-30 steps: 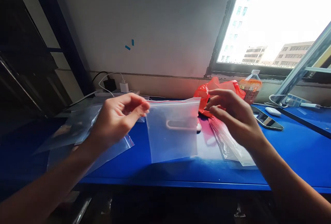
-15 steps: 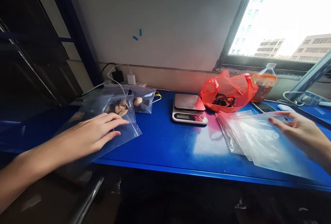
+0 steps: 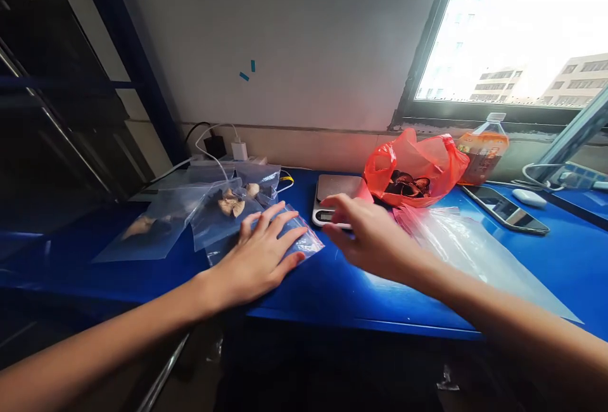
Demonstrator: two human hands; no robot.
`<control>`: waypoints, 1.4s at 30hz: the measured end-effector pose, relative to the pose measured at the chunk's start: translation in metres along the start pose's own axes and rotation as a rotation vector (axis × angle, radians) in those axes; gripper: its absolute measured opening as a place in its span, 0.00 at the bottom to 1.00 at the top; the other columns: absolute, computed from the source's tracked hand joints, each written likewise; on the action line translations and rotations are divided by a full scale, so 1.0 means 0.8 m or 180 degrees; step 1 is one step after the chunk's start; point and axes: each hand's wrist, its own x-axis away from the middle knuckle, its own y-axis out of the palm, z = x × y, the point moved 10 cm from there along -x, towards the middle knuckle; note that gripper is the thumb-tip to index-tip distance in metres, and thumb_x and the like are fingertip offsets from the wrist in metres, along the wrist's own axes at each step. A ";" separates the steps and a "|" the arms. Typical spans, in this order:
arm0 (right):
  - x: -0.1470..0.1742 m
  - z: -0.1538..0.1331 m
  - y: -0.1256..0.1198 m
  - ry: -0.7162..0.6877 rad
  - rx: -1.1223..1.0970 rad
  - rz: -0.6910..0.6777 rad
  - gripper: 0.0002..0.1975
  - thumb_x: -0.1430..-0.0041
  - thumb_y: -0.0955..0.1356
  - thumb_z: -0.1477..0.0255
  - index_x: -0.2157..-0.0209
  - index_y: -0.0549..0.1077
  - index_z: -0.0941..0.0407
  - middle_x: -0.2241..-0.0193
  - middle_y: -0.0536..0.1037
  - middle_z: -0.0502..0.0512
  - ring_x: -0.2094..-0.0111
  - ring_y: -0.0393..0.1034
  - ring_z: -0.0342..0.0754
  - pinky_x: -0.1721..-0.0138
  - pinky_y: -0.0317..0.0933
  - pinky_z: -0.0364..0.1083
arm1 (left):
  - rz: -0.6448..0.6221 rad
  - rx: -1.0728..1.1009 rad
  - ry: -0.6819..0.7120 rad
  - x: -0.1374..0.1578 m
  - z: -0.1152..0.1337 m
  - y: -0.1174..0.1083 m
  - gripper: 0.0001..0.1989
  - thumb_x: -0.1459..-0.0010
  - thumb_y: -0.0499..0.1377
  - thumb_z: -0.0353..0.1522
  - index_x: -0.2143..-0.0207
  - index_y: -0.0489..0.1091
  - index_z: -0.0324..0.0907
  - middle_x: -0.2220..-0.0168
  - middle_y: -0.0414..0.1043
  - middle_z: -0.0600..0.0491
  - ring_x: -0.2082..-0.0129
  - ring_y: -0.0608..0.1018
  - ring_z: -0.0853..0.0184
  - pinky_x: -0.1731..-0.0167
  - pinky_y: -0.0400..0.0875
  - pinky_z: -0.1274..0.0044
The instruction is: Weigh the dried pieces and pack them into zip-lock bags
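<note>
A head-worn camera is looking forward and down — across a blue table [image 3: 308,295] toward a wall [image 3: 308,38] and window [image 3: 517,25]. It is sitting close behind the left hand [image 3: 261,253] and right hand [image 3: 373,228].

Left hand [image 3: 260,255] splayed palm-down; right hand [image 3: 369,228] loosely curled.

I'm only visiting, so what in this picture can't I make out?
All in the head view:
Scale display: partly covered by the right hand; digits too small to read.
Plastic bag under the left hand: its middle, hidden by that hand.
Bottle label: writing too small; left edge behind the red bag.
Tall building outside: washed out by glare.
</note>
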 end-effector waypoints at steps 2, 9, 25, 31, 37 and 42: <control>0.000 -0.003 0.038 0.0086 -0.0355 -0.0373 0.14 0.40 0.63 0.74 0.52 0.65 0.56 0.63 0.78 0.58 0.62 0.72 0.49 0.64 0.62 0.45 | -0.0115 0.0097 0.0122 -0.007 0.011 0.005 0.21 0.34 0.47 0.40 0.41 0.62 0.48 0.38 0.59 0.48 0.35 0.55 0.52 0.41 0.52 0.53; 0.015 0.016 0.061 0.0424 -0.1302 -0.0700 0.12 0.42 0.62 0.76 0.55 0.65 0.56 0.67 0.76 0.54 0.67 0.70 0.46 0.65 0.61 0.45 | -0.0490 0.0458 0.0734 -0.035 0.021 -0.004 0.21 0.32 0.44 0.34 0.39 0.58 0.43 0.40 0.61 0.43 0.45 0.70 0.57 0.49 0.65 0.65; -0.009 0.027 0.074 0.0572 -0.1946 -0.0347 0.05 0.42 0.61 0.76 0.63 0.59 0.54 0.70 0.72 0.50 0.69 0.66 0.44 0.69 0.59 0.43 | -0.0708 0.1164 0.1230 -0.056 0.015 0.007 0.05 0.41 0.49 0.25 0.64 0.62 0.41 0.67 0.70 0.52 0.72 0.73 0.68 0.71 0.64 0.78; -0.002 -0.002 0.076 -0.0023 -0.1313 -0.0618 0.06 0.44 0.62 0.79 0.64 0.67 0.57 0.70 0.72 0.52 0.71 0.65 0.43 0.68 0.55 0.42 | -0.1066 0.1163 0.1485 -0.039 0.017 0.005 0.08 0.51 0.51 0.22 0.69 0.62 0.41 0.71 0.66 0.54 0.73 0.68 0.69 0.74 0.62 0.79; -0.012 0.028 0.081 0.0479 -0.1778 -0.0767 0.09 0.37 0.60 0.69 0.68 0.68 0.56 0.69 0.72 0.50 0.68 0.65 0.44 0.67 0.57 0.42 | 0.0112 0.0947 0.1963 -0.057 0.039 -0.047 0.06 0.42 0.49 0.23 0.69 0.63 0.40 0.66 0.69 0.51 0.69 0.71 0.69 0.67 0.65 0.77; -0.011 0.023 0.068 0.0458 -0.1429 -0.0862 0.09 0.38 0.60 0.72 0.70 0.68 0.56 0.71 0.73 0.50 0.69 0.66 0.44 0.69 0.57 0.42 | 0.0629 0.0665 0.2242 -0.042 0.057 -0.052 0.09 0.39 0.48 0.23 0.70 0.63 0.40 0.67 0.71 0.50 0.69 0.72 0.68 0.68 0.67 0.77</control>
